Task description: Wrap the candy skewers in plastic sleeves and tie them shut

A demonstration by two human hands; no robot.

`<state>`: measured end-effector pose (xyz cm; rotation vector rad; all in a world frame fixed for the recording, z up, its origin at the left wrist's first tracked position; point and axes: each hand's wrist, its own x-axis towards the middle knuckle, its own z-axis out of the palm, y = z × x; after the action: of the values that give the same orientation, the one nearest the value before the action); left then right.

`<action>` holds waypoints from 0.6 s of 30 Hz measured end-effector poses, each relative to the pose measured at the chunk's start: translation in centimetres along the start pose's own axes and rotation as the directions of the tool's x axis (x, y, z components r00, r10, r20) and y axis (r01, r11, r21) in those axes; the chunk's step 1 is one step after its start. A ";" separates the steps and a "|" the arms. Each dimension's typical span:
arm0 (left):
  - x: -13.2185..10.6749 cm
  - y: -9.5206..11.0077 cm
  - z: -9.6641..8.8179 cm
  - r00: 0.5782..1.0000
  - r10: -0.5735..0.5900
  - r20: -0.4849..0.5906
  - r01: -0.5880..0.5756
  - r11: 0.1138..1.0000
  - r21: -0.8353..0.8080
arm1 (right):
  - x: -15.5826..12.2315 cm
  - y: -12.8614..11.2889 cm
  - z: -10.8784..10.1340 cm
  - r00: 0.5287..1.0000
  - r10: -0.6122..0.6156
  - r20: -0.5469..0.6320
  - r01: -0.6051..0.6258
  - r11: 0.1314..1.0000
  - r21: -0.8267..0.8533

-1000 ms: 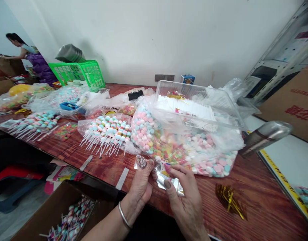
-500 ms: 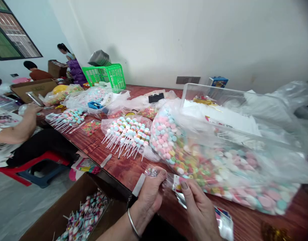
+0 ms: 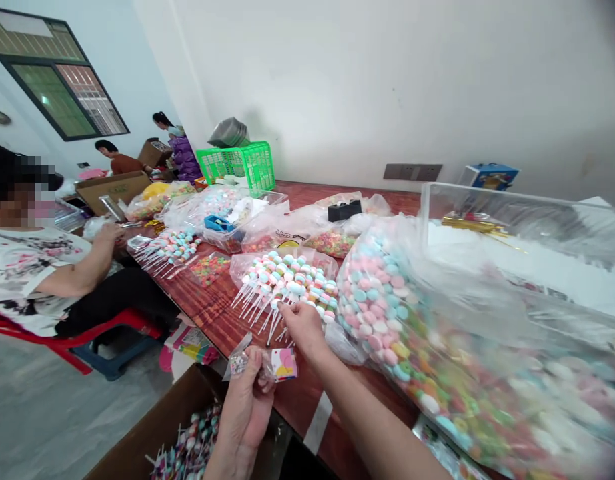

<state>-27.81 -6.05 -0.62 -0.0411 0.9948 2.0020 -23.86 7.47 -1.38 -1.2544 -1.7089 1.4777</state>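
Observation:
My left hand [image 3: 248, 393] is closed on a small clear plastic bag [image 3: 237, 363], over the table's front edge. A printed pink, white and yellow card [image 3: 286, 365] shows at the bag's right end. My right hand [image 3: 303, 325] reaches across to a pile of marshmallow skewers [image 3: 282, 273] on white sticks. Its thumb and forefinger pinch at a skewer on the near side of the pile; the other fingers are curled. The skewers lie on clear plastic, sticks toward me.
A large bag of loose marshmallows and gummies [image 3: 377, 287] fills the right side beside a clear plastic bin [image 3: 527, 200]. Below the table edge, a cardboard box [image 3: 137, 427] holds wrapped skewers. A seated co-worker [image 3: 52, 273] is at left; a green basket [image 3: 260, 167] stands behind.
My right hand has left the bag and card and moved forward and left to the skewer pile. My left hand keeps the bag, now further left in view. The view has turned left.

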 end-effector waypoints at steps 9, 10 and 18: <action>1.7 -0.8 2.1 0.971 -0.237 0.046 0.241 0.963 -0.125 | -4.2 1.4 -6.2 0.993 0.003 -0.115 0.001 0.999 0.038; 1.8 -1.3 2.5 0.960 -0.272 0.070 0.279 0.951 -0.133 | -5.9 1.9 -8.2 0.988 -0.016 -0.153 0.020 1.000 0.024; 0.4 -6.2 5.9 0.824 -0.504 0.260 0.535 0.843 -0.061 | -21.2 6.4 -19.6 0.774 -0.501 -0.387 0.231 0.792 -0.564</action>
<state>-21.71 -0.06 -0.68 -0.1318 0.6110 1.5158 3.68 -3.12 0.76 -1.2873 -1.8476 0.3978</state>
